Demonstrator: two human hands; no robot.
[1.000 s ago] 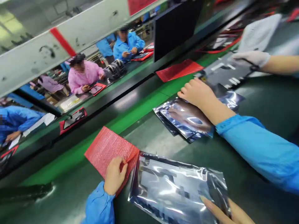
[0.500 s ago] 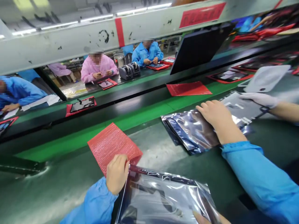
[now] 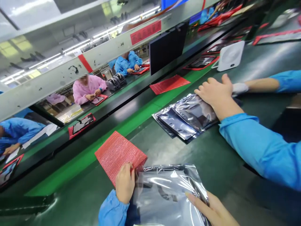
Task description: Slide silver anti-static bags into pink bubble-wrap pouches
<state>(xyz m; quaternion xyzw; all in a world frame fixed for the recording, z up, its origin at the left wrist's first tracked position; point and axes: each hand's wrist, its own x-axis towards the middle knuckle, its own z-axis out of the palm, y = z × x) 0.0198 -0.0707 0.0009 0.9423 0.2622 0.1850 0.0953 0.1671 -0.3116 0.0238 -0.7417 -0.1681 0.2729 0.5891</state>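
A: Wide view first: the green surface (image 3: 211, 163) runs along the line, and a co-worker's blue sleeve (image 3: 258, 147) reaches in from the right, that hand (image 3: 215, 92) flat on a stack of silver bags (image 3: 185, 117). Keep that one apart from the wearer's own.

B: Right. Down front, the shiny antistatic bag (image 3: 164, 194) lies on the surface at the bottom edge, its left end touching the red bubble pouch (image 3: 118, 153).

A: What's the trick here, would you say?

B: My read: pin the pouch and the bag's mouth together on one side, keep the other side flat, so nothing slides on that slick film.

A: And the hands?

B: Left hand (image 3: 125, 183) is knuckles-up, fingers curled down over the seam where pouch meets bag, pressing on both. Whether they actually pinch an edge, I cannot tell.

A: The right?

B: Right hand (image 3: 211, 210) lies along the bag's right edge, fingers straight and close together, resting on the film rather than gripping it.
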